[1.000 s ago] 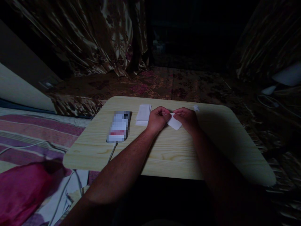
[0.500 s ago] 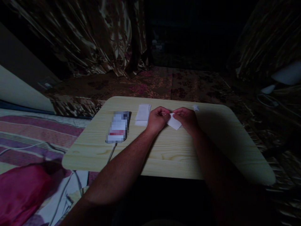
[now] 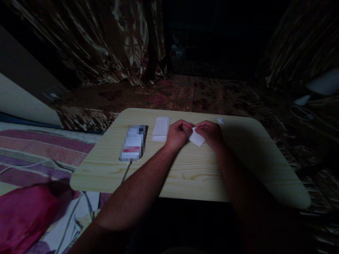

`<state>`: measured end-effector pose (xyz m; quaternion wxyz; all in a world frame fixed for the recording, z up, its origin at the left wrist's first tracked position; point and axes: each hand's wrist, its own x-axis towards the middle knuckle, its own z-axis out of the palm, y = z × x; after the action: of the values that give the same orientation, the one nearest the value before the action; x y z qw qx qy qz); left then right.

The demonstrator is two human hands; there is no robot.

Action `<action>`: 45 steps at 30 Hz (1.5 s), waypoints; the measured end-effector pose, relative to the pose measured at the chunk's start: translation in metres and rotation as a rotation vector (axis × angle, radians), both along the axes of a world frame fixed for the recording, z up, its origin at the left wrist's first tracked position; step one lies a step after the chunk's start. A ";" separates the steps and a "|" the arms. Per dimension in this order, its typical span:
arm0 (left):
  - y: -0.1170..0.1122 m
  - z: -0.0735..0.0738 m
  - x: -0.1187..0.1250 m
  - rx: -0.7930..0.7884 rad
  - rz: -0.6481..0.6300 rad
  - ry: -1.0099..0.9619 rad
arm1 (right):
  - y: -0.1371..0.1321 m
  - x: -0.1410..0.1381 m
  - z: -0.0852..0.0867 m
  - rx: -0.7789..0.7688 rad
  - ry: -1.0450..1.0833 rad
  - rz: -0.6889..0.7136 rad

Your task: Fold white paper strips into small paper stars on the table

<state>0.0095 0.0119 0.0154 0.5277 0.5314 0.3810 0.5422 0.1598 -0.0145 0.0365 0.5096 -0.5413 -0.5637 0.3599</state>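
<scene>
In the head view, the one angle I get on this, the person sits at a low table (image 3: pixel 190 180) with both hands drawn close together over its far half, almost meeting. The left hand (image 3: pixel 178 134) and the right hand (image 3: pixel 212 134) pinch the same small white paper (image 3: pixel 197 138) between thumbs and fingers, one at each side of its upper edge, I suppose because a thing so light needs a grip on both sides to lie true. Its lower corner points back at the person, and whether that corner rests on the wood or floats just over it, I can't tell. The forearms come in from either side of the near edge, which leaves the paper in plain sight between them. Just beside the left hand lies a stack (image 3: pixel 161 127) of white slips, probably put there to be within easy reach. Beyond the right hand sits a small pointed white piece (image 3: pixel 220 121), near the far edge, where it seems safe from a stray elbow. Farther left is a blurred-out phone (image 3: pixel 132 143), set apart from the papers, perhaps so that its cable (image 3: pixel 126 171) can drop off the near side without crossing them.
</scene>
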 end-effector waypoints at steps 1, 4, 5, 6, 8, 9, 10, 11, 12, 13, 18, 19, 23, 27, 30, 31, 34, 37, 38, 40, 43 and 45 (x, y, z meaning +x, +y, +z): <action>0.000 0.000 0.000 -0.002 0.000 0.003 | 0.000 0.000 0.000 -0.002 -0.004 -0.001; 0.000 0.000 0.000 -0.003 0.004 0.012 | 0.000 0.000 0.001 0.004 -0.009 -0.001; 0.000 0.000 0.000 -0.001 0.004 0.013 | 0.000 0.000 0.001 0.007 -0.009 0.002; 0.000 0.000 0.000 -0.001 0.003 0.014 | 0.000 0.000 0.002 0.008 -0.010 0.004; 0.000 0.000 0.000 -0.001 0.005 0.013 | 0.000 0.000 0.002 0.005 -0.014 -0.001; 0.000 0.000 0.000 -0.002 0.005 0.014 | 0.000 0.000 0.002 0.001 -0.014 -0.002; 0.000 0.000 0.000 -0.006 0.007 0.014 | 0.000 0.000 0.002 -0.001 -0.011 -0.004; 0.000 0.001 0.000 -0.009 0.007 0.014 | 0.000 -0.001 0.002 -0.001 -0.007 -0.006; 0.000 0.001 0.000 -0.010 0.007 0.015 | 0.000 -0.001 0.001 -0.002 -0.002 -0.005; 0.000 0.001 0.000 -0.011 0.008 0.014 | 0.000 -0.001 0.001 -0.001 0.001 -0.005; 0.000 0.001 0.000 0.000 0.010 0.024 | -0.001 0.000 0.002 0.005 -0.009 0.001; 0.000 0.001 0.000 0.005 0.012 0.026 | -0.001 0.000 0.002 0.005 -0.008 0.001; -0.001 0.001 0.000 0.008 0.019 0.015 | 0.000 0.000 0.002 0.004 0.007 0.004; -0.001 0.001 0.001 0.015 0.021 0.025 | 0.000 0.000 0.001 -0.023 -0.006 0.011; -0.002 0.001 0.001 0.041 0.022 0.049 | 0.001 0.002 -0.001 -0.016 -0.072 -0.007; -0.002 0.001 0.001 0.047 0.020 0.054 | 0.002 0.002 -0.002 -0.007 -0.091 -0.021; -0.002 0.002 0.001 0.046 0.004 0.048 | 0.004 0.003 -0.004 0.002 -0.117 -0.052; -0.003 0.002 0.001 0.043 0.008 0.043 | 0.005 0.003 -0.007 -0.003 -0.118 -0.044; -0.003 0.002 0.001 0.045 0.010 0.046 | 0.005 0.003 -0.007 0.001 -0.117 -0.041; -0.003 0.001 0.001 0.051 0.012 0.053 | 0.006 0.003 -0.008 0.009 -0.117 -0.041; -0.002 0.000 0.001 0.065 0.008 0.065 | 0.006 0.003 -0.009 0.004 -0.117 -0.041; -0.002 0.000 0.001 0.071 0.005 0.069 | 0.006 0.003 -0.010 -0.004 -0.114 -0.036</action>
<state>0.0106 0.0096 0.0152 0.4936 0.5675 0.3807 0.5379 0.1627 -0.0082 0.0268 0.4822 -0.5719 -0.5813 0.3203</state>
